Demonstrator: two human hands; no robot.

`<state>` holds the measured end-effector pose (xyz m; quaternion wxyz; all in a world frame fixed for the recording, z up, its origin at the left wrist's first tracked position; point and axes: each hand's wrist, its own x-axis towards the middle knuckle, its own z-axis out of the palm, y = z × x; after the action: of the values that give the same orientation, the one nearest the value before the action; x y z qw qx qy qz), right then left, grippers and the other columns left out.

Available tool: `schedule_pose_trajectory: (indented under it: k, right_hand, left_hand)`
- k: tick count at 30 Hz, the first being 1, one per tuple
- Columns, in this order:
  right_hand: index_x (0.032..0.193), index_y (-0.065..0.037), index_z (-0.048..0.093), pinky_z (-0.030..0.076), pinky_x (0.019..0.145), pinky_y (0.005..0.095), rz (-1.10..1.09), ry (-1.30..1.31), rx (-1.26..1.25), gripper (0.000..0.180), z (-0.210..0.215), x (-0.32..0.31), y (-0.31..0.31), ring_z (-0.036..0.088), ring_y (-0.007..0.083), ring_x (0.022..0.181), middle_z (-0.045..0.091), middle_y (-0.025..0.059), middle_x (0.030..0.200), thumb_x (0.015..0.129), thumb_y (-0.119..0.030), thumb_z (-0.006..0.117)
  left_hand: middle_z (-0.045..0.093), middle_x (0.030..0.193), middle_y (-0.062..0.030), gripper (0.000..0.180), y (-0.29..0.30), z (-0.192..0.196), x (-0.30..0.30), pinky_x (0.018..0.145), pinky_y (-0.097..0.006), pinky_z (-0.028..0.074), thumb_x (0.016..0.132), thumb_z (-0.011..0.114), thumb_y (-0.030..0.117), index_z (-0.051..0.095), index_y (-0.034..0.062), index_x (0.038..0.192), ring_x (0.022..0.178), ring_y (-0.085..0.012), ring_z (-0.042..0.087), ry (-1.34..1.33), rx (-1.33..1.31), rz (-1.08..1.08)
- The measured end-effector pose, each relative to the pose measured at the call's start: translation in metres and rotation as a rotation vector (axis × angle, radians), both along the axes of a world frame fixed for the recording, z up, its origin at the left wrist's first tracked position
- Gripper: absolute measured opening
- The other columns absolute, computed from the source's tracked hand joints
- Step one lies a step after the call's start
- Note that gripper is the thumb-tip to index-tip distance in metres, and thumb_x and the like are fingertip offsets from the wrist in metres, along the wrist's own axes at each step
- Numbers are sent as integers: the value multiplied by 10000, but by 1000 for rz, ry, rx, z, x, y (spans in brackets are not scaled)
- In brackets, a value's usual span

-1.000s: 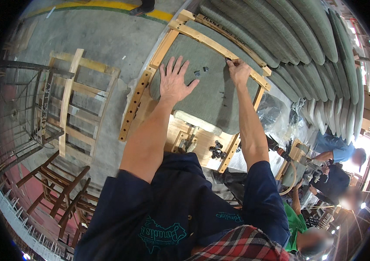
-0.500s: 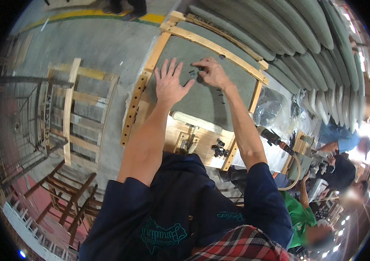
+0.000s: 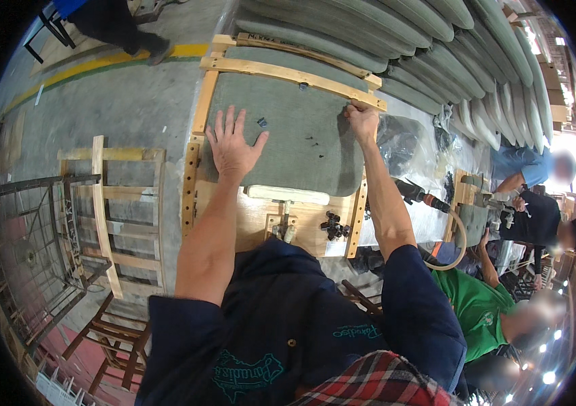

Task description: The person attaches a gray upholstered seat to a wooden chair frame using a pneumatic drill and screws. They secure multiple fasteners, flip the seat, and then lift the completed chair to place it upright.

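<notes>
A grey-green padded panel lies inside a wooden frame on the bench. My left hand rests flat on its left part, fingers spread, holding nothing. Just beyond the left thumb is a small dark clip-like piece; a similar dark piece sits by the frame's far bar. Several tiny dark screw-like bits lie on the panel between my hands. At the panel's far right corner, my right hand has its fingers curled together beside the frame bar; whatever they hold, if anything, is hidden.
A pale padded bar on a clamp borders the panel's near edge. Black plastic parts are heaped nearby. At right lies a power driver with a hose. Stacked grey cushions stand beyond; co-workers occupy the right side, and a pallet the left.
My right hand has moved right, from the small dark pieces mid-panel to the far right corner. My left hand stays flat on the panel. The view has shifted.
</notes>
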<state>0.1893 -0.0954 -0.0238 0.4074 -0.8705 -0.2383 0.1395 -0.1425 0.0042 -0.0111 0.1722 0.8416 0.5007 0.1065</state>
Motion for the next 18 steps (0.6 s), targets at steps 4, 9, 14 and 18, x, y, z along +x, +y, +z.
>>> schedule_pose_trajectory:
  k: [4,9,14,18]
  right_hand:
    - [1101,82,698,569,674,315,-100,411,333,235,0,9,-6,724,212,784,738,167,968,896,-7,625]
    - [1245,96,594,568,703,310,-109,559,436,374,-4,10,-4,715,219,846,692,189,1134,873,58,595]
    - [1303,78,523,557,758,316,-97,560,462,443,1,2,-3,699,225,895,652,182,1197,863,81,569]
    - [1267,67,527,550,768,306,-123,494,479,401,-9,3,-10,694,219,891,647,171,1177,867,61,560]
  left_hand:
    - [275,1625,-45,807,2,-1,-1,1241,-543,75,884,563,641,400,172,1520,1510,-267,181,20,-12,-1]
    - [273,1626,-49,818,2,-2,0,1241,-539,74,876,569,645,396,173,1522,1510,-263,178,35,-3,-7]
    - [269,1628,-48,826,2,-5,-2,1241,-541,70,870,572,649,399,170,1521,1512,-263,173,41,-15,4]
    - [268,1629,-49,826,2,-3,-1,1242,-541,63,872,567,648,397,167,1522,1514,-262,169,20,-20,-1]
